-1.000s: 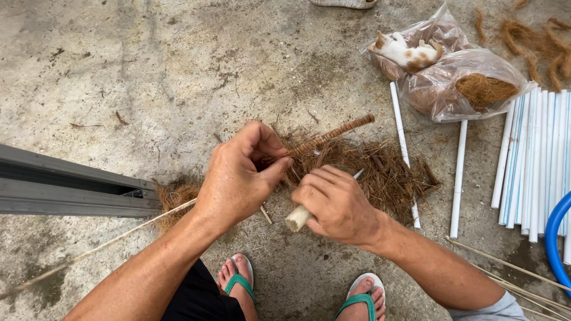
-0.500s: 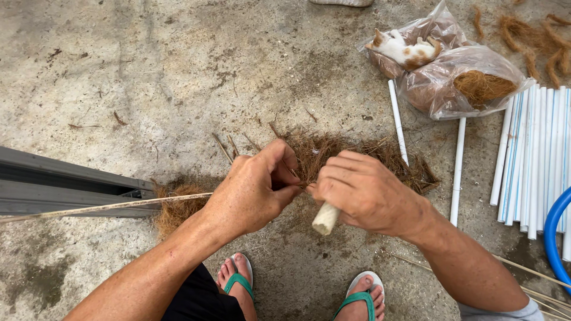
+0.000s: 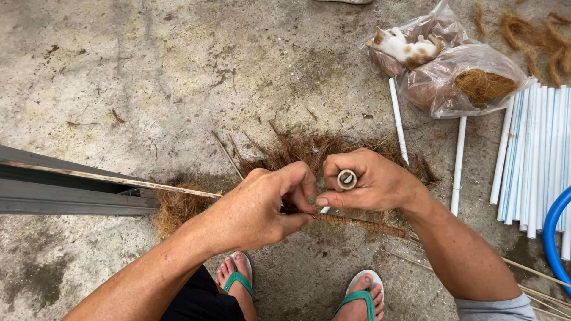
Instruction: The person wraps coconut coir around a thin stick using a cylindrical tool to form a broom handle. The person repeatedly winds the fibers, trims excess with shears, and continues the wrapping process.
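Gripping fibre-wrapped stick [image 3: 363, 224], both hands

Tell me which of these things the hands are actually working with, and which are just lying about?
In use: left hand pinching the fibre-wrapped stick; right hand gripping a short tube; loose fibre beneath them.

Lying about: white pipes, fibre bags, kitten, blue hose, grey beam.

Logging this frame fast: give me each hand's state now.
Left hand: closed, pinching the end of the fibre-wrapped stick.
Right hand: closed around a short white tube, thumb on the stick.
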